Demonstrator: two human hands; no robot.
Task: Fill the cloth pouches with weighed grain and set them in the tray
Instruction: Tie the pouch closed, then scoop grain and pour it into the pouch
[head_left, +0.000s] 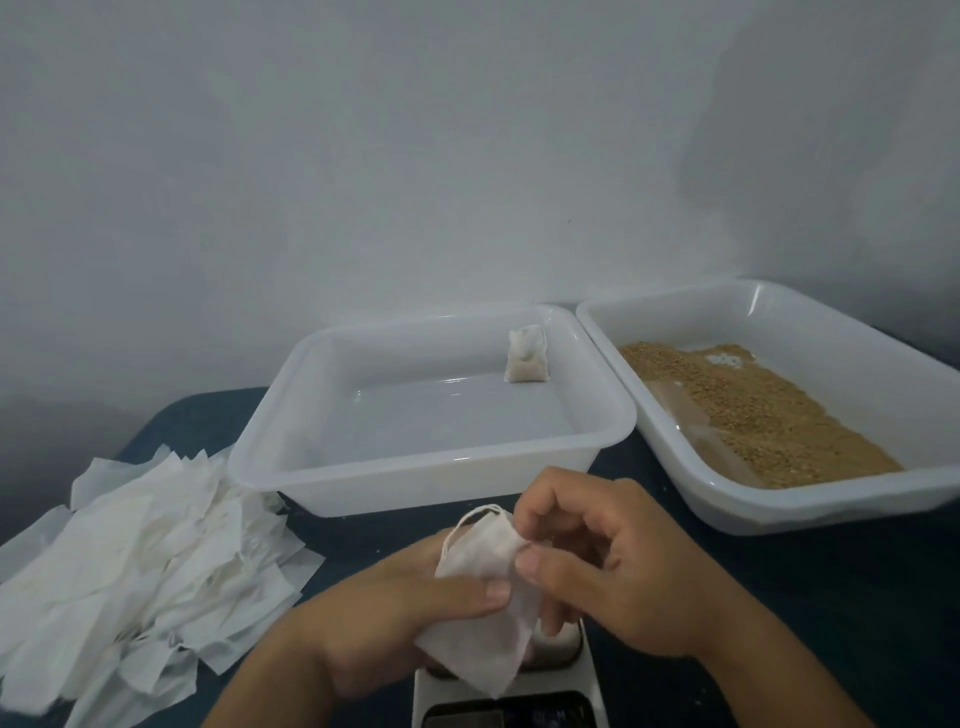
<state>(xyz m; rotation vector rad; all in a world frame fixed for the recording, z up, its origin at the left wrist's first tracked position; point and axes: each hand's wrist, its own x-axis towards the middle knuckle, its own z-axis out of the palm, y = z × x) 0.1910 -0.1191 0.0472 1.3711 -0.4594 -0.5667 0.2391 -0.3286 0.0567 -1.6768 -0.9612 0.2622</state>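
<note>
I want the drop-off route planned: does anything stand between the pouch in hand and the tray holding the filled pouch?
Nothing visible does. The pouch sits just before the tray's near rim, with only bare tabletop between.

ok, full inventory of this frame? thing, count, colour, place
empty cloth drawstring pouch: one, white, held in both hands above the scale
filled cloth pouch: one, off-white, far right corner of the middle tray
rectangular plastic tray: one, white, centre of table
second plastic tray: one, white, right, holds the grain
loose grain: one heap, tan, spread in the right tray
pile of flat empty pouches: many, white, left on table
small scale: one, white with dark display, bottom centre, partly hidden
table: one, dark blue
left hand: one, grips the pouch
right hand: one, pinches the pouch's edge
</note>
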